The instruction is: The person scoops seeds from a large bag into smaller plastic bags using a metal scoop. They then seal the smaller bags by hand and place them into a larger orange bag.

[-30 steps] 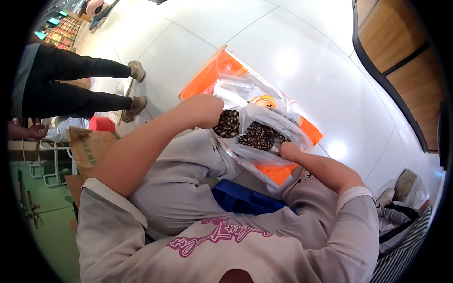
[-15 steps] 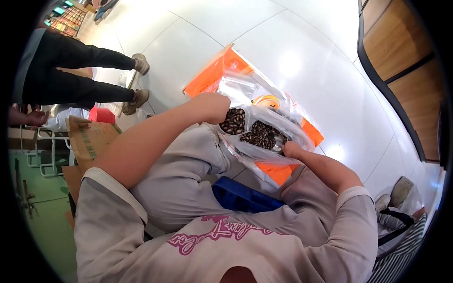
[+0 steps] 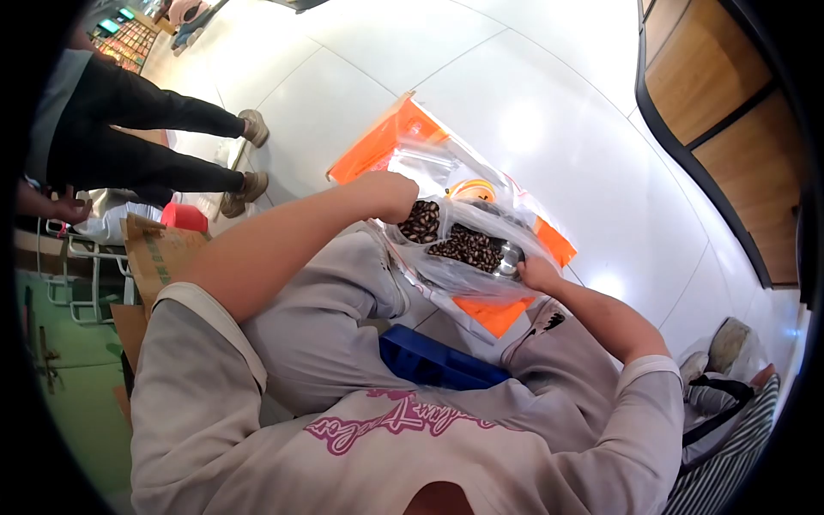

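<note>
My left hand (image 3: 395,196) is closed on the rim of a small clear plastic bag (image 3: 418,240), which holds dark seeds with pale centres. Against it, inside a larger clear plastic liner (image 3: 446,273), lies a heap of similar dark seeds (image 3: 468,248). My right hand (image 3: 538,274) reaches into that liner, its fingers wrapped round a shiny metal scoop (image 3: 508,257) at the right edge of the heap. Around the liner stands an orange and white package (image 3: 378,154). A round yellow-and-orange printed item (image 3: 471,190) shows behind the seeds.
A blue plastic stool or crate (image 3: 438,360) is between my legs. Cardboard (image 3: 167,257) stands at my left, with a red container (image 3: 184,217) behind it. A person in dark trousers (image 3: 163,107) stands at left. A wooden counter (image 3: 721,103) and bags (image 3: 721,399) are at right.
More of the scoop's bare metal shows beside the seeds, and my right hand has shifted slightly. My left hand keeps its hold on the small bag. The whole view has moved a little.
</note>
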A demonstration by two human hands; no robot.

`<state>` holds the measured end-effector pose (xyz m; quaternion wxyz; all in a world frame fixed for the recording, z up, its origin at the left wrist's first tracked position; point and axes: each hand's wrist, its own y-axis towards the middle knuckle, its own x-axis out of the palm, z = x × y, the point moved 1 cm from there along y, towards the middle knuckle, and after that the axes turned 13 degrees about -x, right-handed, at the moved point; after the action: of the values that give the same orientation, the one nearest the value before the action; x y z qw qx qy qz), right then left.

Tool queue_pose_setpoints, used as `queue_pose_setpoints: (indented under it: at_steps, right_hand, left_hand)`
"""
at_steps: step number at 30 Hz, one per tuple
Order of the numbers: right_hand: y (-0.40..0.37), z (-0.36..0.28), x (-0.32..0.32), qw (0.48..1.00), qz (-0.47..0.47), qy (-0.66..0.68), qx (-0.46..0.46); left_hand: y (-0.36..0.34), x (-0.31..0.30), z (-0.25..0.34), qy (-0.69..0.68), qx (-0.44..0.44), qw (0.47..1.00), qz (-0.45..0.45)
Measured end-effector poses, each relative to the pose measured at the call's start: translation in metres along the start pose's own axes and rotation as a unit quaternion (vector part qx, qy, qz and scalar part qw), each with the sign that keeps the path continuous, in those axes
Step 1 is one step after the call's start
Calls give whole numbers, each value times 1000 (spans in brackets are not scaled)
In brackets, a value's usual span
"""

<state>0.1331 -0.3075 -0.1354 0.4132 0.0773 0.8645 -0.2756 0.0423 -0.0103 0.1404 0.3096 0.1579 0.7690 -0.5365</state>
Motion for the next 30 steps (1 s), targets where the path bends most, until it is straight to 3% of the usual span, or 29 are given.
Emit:
queue_pose_setpoints:
  at_steps: [5, 10, 12, 23, 30]
  right_hand:
    - [-10, -12, -20, 997, 69, 27, -2]
    - [-17, -21, -46, 997, 69, 23, 1]
    - [-21, -24, -57, 997, 73, 20, -9]
    - [-33, -49, -91, 988, 79, 125, -37]
    - [-34, -65, -102, 995, 62, 71, -14]
  left_hand:
    - [5, 8, 11, 10, 40, 999, 28]
    - [6, 6, 20, 31, 39, 999, 10]
    - [9, 8, 21, 22, -9, 1000, -8]
    - [22, 15, 17, 19, 10, 1000, -12]
    - [18, 13, 15, 26, 1, 1000, -14]
